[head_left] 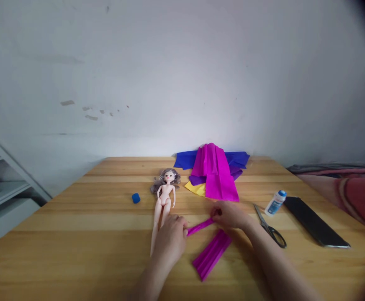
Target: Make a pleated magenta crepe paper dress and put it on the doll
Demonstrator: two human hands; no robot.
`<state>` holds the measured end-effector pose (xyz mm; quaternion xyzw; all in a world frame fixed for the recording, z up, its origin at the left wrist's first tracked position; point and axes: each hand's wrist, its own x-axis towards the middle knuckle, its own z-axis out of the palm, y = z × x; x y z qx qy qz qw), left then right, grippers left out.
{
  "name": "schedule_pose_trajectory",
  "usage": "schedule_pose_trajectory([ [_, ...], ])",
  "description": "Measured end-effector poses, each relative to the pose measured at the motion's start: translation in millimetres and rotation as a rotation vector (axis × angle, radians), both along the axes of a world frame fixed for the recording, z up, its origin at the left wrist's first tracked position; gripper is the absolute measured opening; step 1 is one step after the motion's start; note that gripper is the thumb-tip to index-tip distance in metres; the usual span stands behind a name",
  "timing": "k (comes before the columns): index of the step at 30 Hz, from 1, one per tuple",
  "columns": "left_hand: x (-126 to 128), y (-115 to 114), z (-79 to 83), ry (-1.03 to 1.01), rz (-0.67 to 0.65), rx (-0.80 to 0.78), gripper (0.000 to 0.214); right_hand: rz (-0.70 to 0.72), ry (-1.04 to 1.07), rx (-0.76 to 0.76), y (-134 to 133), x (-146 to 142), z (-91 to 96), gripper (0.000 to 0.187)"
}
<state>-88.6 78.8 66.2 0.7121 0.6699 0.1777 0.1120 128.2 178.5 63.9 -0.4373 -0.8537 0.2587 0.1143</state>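
Observation:
Between my two hands stretches a narrow magenta strip point(200, 227), which looks like folded crepe paper. My left hand point(172, 236) pinches its left end, and my right hand point(228, 215) grips the other end. Just below the strip, a pleated magenta piece point(212, 254) lies slanted on the table. A doll point(166, 194) with long greyish hair lies on its back beyond my left hand, which hides part of its legs. Scissors with black handles point(268, 228) rest to the right of my right forearm.
Magenta, blue, purple and yellow sheets point(215, 171) are piled at the back by the wall. A blue cap point(135, 198) sits left of the doll. At right, a glue bottle point(276, 203) stands beside a black phone-like slab point(316, 221) on the wooden table point(75, 234).

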Motion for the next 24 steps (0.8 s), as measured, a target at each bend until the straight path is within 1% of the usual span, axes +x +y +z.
schedule_pose_trajectory([
  [5,0.7,-0.3,0.4,0.029,-0.018,-0.003,0.013,-0.038,-0.016,0.025,-0.6,-1.3,-1.5,0.021],
  [16,5.0,-2.6,6.6,0.099,0.031,0.020,0.015,-0.034,0.016,0.033,-1.0,-1.6,-3.2,0.019],
  [20,3.9,-0.8,7.4,0.071,0.039,-0.004,0.014,-0.029,0.020,0.027,1.3,-0.1,-3.8,0.019],
  [24,-3.7,-4.3,8.9,-0.021,0.053,-0.037,0.014,-0.043,0.086,-0.006,1.2,14.6,3.2,0.018],
])
